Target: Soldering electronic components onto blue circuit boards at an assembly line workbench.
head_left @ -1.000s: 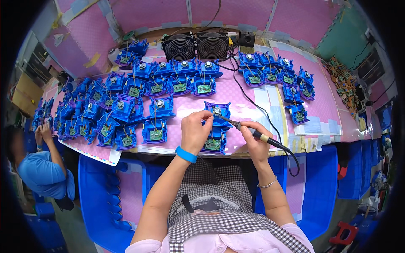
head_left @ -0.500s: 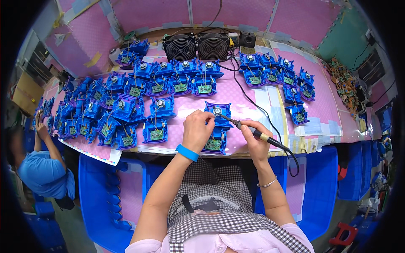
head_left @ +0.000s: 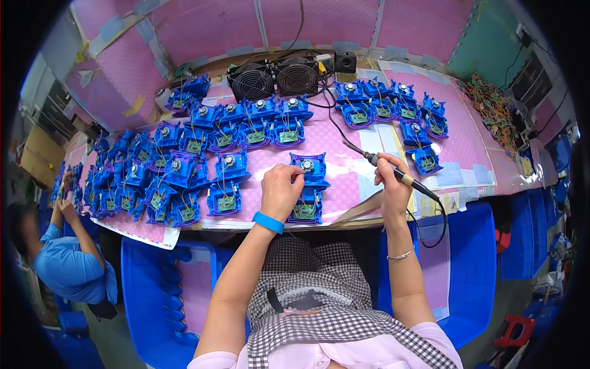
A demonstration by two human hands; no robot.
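In front of me lies a blue plastic housing [head_left: 318, 178] with a round silver speaker [head_left: 306, 165] set in its upper half. Its lower half carries a green circuit board [head_left: 303, 212]. My left hand [head_left: 281, 192], with a blue band at the wrist, is pinched closed at the left side of this housing. Whatever its fingertips hold is hidden or too small to make out. To the right, my right hand [head_left: 394, 187] grips a soldering iron [head_left: 422, 188] by its handle. The iron's tip points up and left, in the air apart from the housing.
Many similar blue housings [head_left: 184, 166] crowd the left of the table, with another group [head_left: 424, 123] at the right. Two black fans [head_left: 297, 78] stand at the back. A pile of small boards [head_left: 488, 114] lies far right. Blue bins [head_left: 470, 277] sit below the edge; a co-worker [head_left: 74, 264] is at left.
My right hand has drawn the soldering iron away from the speaker, to the right and up. My left hand stays pinched beside the housing. The whole view has shifted slightly.
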